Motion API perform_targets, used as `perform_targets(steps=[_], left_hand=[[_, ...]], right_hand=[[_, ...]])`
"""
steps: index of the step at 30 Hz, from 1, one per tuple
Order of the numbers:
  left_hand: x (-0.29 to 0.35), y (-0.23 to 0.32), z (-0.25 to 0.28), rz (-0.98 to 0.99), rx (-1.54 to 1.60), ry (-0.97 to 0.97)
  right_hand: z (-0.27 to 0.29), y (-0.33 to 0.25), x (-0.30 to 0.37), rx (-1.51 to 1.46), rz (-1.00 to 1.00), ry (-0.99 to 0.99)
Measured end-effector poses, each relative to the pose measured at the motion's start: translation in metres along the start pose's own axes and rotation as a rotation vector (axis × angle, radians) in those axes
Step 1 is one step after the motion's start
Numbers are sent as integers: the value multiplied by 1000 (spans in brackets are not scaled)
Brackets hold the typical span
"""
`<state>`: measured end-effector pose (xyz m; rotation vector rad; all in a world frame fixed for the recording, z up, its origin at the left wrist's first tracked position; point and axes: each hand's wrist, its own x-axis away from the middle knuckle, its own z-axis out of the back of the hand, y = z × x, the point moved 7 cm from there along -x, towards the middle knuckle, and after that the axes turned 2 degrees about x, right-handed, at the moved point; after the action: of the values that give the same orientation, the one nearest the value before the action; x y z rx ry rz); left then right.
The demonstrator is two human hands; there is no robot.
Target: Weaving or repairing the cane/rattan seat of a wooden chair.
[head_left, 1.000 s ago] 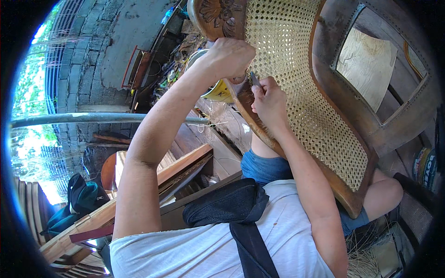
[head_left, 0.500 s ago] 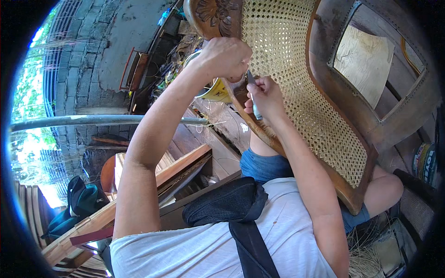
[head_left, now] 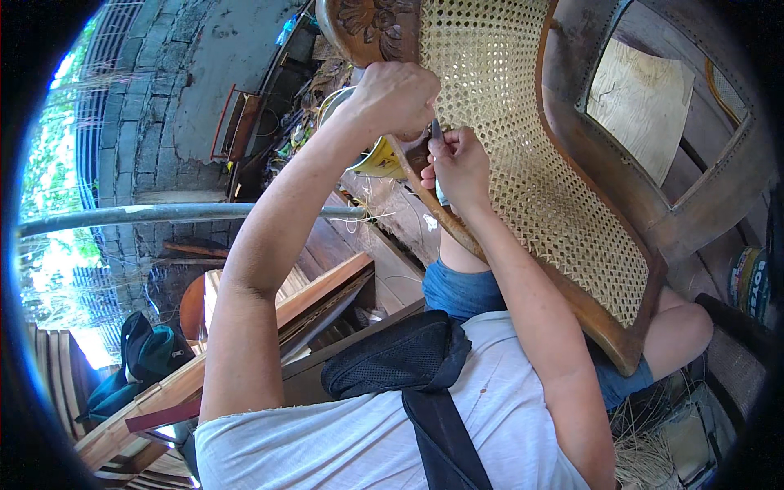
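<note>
A curved wooden chair frame with a woven cane panel (head_left: pixel 498 106) lies across my lap, its carved end (head_left: pixel 371 28) at the far side. My right hand (head_left: pixel 464 170) is closed round a small knife (head_left: pixel 436 131); the grey blade points away from me, and a bit of pale blue handle shows below the fingers. At the panel's left edge, my left hand (head_left: pixel 396 98) is closed with its fingers curled under. Whatever it may grip is hidden behind the knuckles. The blade tip is close beside the left fingers.
A yellow bucket (head_left: pixel 381 162) stands behind my left wrist. To the right is a bare wooden chair frame (head_left: pixel 600 163) with open panels. A metal pipe (head_left: pixel 155 212) and wooden planks (head_left: pixel 322 290) are at left. A paint can (head_left: pixel 749 282) stands far right, above loose cane strands (head_left: pixel 645 461).
My right hand has shifted slightly up and left with the knife, nearer the left hand. The chair has shifted slightly left. My left hand stays closed at the panel's edge.
</note>
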<state>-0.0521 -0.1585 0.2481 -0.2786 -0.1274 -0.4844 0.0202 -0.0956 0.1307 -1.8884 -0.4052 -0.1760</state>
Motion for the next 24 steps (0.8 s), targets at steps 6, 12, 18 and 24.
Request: perform_targets(steps=[6,12,18,24], left_hand=[[-3,0,-6,36,-49,-46],[-6,4,-13,36,-75,-65],[4,1,-4,8,42,-135],[17,5,-20,0,52,24]], right_hand=[[2,0,0,60,-5,-16],[5,9,-6,81,-84,-80],[7,9,-9,34,-123,-106],[37,5,-5,228,-127,-142]])
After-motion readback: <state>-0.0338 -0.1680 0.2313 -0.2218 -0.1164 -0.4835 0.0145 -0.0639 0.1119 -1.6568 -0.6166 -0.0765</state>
